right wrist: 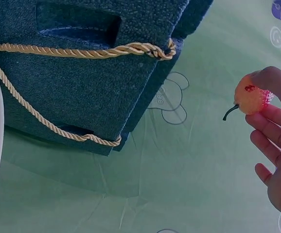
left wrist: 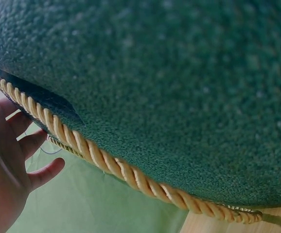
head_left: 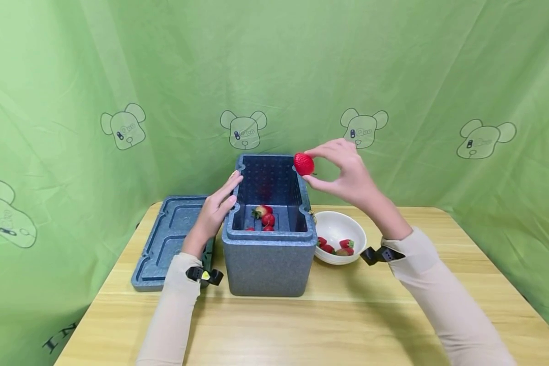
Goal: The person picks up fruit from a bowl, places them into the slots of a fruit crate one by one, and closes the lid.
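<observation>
My right hand [head_left: 343, 170] pinches a round, bumpy red fruit [head_left: 304, 164], lychee-like, between thumb and fingers, above the right rim of a blue-grey foam box [head_left: 269, 269]. In the right wrist view the same fruit [right wrist: 251, 95] shows a yellowish end and a thin dark stem. My left hand [head_left: 215, 213] rests on the box's left rim with its fingers extended. Inside the box lie a strawberry [head_left: 262, 211] with green leaves and several red fruits [head_left: 268, 219], partly hidden by the front wall.
Right of the box stands a white bowl [head_left: 336, 223] with several strawberries [head_left: 346, 244] in it. The box's lid [head_left: 164, 244] lies on the wooden table [head_left: 274, 330] to the left. Twisted rope handles [right wrist: 82, 51] run along the box's sides. A green curtain [head_left: 293, 66] hangs behind.
</observation>
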Demonstrator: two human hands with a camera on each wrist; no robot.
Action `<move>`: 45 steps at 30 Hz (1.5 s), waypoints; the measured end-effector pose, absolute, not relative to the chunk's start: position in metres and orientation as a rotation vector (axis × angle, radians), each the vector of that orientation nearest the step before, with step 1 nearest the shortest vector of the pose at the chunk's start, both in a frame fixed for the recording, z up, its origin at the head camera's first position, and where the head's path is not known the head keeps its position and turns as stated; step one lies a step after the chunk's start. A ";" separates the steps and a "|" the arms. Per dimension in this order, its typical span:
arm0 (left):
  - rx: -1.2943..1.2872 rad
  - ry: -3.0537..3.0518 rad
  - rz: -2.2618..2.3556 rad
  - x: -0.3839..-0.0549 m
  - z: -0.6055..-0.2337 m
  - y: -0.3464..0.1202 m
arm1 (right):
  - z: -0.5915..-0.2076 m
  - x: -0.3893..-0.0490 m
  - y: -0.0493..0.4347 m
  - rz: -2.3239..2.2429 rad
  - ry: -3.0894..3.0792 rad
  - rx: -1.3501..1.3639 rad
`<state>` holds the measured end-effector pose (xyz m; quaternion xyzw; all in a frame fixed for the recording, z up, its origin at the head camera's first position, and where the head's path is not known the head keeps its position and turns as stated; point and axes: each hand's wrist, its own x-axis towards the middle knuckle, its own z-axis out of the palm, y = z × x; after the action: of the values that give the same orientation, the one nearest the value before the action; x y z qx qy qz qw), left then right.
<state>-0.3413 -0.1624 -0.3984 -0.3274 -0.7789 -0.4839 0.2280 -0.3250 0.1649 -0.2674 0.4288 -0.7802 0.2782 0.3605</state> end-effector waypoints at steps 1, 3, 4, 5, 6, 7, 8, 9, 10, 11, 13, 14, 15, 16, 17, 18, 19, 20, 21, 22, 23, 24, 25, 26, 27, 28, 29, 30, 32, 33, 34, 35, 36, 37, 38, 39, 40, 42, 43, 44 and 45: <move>-0.903 -2.143 -1.335 -0.341 -0.398 -0.162 | -0.267 -0.325 0.163 0.709 -2.016 1.119; -0.904 -2.142 -1.337 -0.341 -0.398 -0.162 | -0.268 -0.326 0.160 0.689 -2.029 1.146; -0.908 -2.141 -1.339 -0.341 -0.398 -0.162 | -0.268 -0.327 0.159 0.680 -2.037 1.159; -0.907 -2.141 -1.343 -0.341 -0.398 -0.162 | -0.269 -0.327 0.157 0.671 -2.044 1.172; -0.908 -2.141 -1.346 -0.341 -0.398 -0.162 | -0.270 -0.327 0.155 0.659 -2.050 1.188; -0.907 -2.142 -1.345 -0.341 -0.398 -0.163 | -0.270 -0.328 0.154 0.649 -2.055 1.203; -0.906 -2.145 -1.345 -0.341 -0.398 -0.163 | -0.270 -0.328 0.152 0.638 -2.061 1.214; -0.905 -2.147 -1.345 -0.341 -0.398 -0.163 | -0.270 -0.328 0.150 0.632 -2.069 1.223; -0.905 -2.149 -1.345 -0.340 -0.398 -0.163 | -0.270 -0.327 0.149 0.626 -2.078 1.230; -0.901 -2.154 -1.343 -0.341 -0.398 -0.163 | -0.271 -0.328 0.147 0.618 -2.090 1.234; -0.901 -2.156 -1.339 -0.341 -0.398 -0.163 | -0.271 -0.327 0.144 0.595 -2.120 1.239; -0.902 -2.155 -1.337 -0.341 -0.399 -0.163 | -0.271 -0.327 0.143 0.580 -2.134 1.242; -0.903 -2.153 -1.336 -0.341 -0.399 -0.163 | -0.272 -0.327 0.142 0.567 -2.146 1.247; -0.905 -2.151 -1.335 -0.342 -0.399 -0.163 | -0.272 -0.327 0.140 0.548 -2.155 1.253; -0.906 -2.149 -1.333 -0.342 -0.399 -0.163 | -0.273 -0.328 0.139 0.528 -2.161 1.261; -0.907 -2.147 -1.333 -0.342 -0.400 -0.163 | -0.273 -0.328 0.138 0.510 -2.161 1.272; -0.907 -2.145 -1.333 -0.342 -0.400 -0.163 | -0.274 -0.328 0.136 0.489 -2.159 1.286; -0.906 -2.146 -1.333 -0.342 -0.399 -0.163 | -0.275 -0.329 0.135 0.468 -2.153 1.299; -0.905 -2.146 -1.333 -0.342 -0.399 -0.163 | -0.276 -0.329 0.134 0.445 -2.149 1.310; -0.903 -2.148 -1.333 -0.342 -0.399 -0.163 | -0.277 -0.330 0.132 0.422 -2.145 1.321; -0.901 -2.152 -1.332 -0.342 -0.399 -0.163 | -0.278 -0.330 0.131 0.406 -2.141 1.332; -0.898 -2.155 -1.332 -0.342 -0.399 -0.163 | -0.279 -0.331 0.130 0.392 -2.139 1.342; -0.894 -2.159 -1.333 -0.341 -0.399 -0.163 | -0.280 -0.331 0.129 0.380 -2.141 1.349; -0.892 -2.161 -1.332 -0.341 -0.399 -0.163 | -0.281 -0.331 0.128 0.369 -2.143 1.356; -0.893 -2.163 -1.331 -0.341 -0.399 -0.163 | -0.281 -0.331 0.127 0.356 -2.149 1.359; -0.891 -2.165 -1.331 -0.341 -0.399 -0.163 | -0.282 -0.331 0.126 0.348 -2.153 1.364; -0.889 -2.167 -1.332 -0.341 -0.399 -0.163 | -0.282 -0.331 0.125 0.335 -2.161 1.368; -0.890 -2.167 -1.333 -0.341 -0.399 -0.163 | -0.282 -0.331 0.124 0.320 -2.169 1.371; -0.889 -2.169 -1.333 -0.340 -0.399 -0.163 | -0.282 -0.331 0.123 0.283 -2.184 1.378; -0.887 -2.171 -1.334 -0.340 -0.399 -0.163 | -0.282 -0.331 0.122 0.264 -2.192 1.381; -0.885 -2.174 -1.335 -0.340 -0.399 -0.164 | -0.282 -0.331 0.122 0.249 -2.200 1.386; -0.884 -2.176 -1.334 -0.340 -0.398 -0.164 | -0.281 -0.331 0.121 0.230 -2.208 1.388; -0.884 -2.178 -1.333 -0.340 -0.398 -0.164 | -0.281 -0.331 0.121 0.216 -2.214 1.392; -0.883 -2.182 -1.333 -0.340 -0.398 -0.164 | -0.281 -0.331 0.121 0.200 -2.222 1.395; -0.884 -2.184 -1.332 -0.340 -0.398 -0.164 | -0.280 -0.331 0.120 0.187 -2.230 1.397; -0.886 -2.186 -1.331 -0.341 -0.398 -0.165 | -0.280 -0.331 0.120 0.174 -2.238 1.398; -0.887 -2.188 -1.331 -0.341 -0.397 -0.165 | -0.280 -0.331 0.120 0.165 -2.248 1.398; -0.891 -2.194 -1.336 -0.341 -0.397 -0.165 | -0.279 -0.331 0.120 0.148 -2.267 1.398; -0.892 -2.197 -1.338 -0.341 -0.397 -0.165 | -0.279 -0.331 0.120 0.138 -2.278 1.397; -0.893 -2.200 -1.342 -0.341 -0.397 -0.166 | -0.279 -0.331 0.120 0.130 -2.287 1.395; -0.894 -2.203 -1.345 -0.341 -0.396 -0.166 | -0.279 -0.331 0.120 0.121 -2.296 1.394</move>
<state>-0.3405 -0.1658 -0.3964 -0.3205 -0.7895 -0.4822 0.2035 -0.3310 0.1201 -0.2788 0.5053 -0.8321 0.0439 0.2246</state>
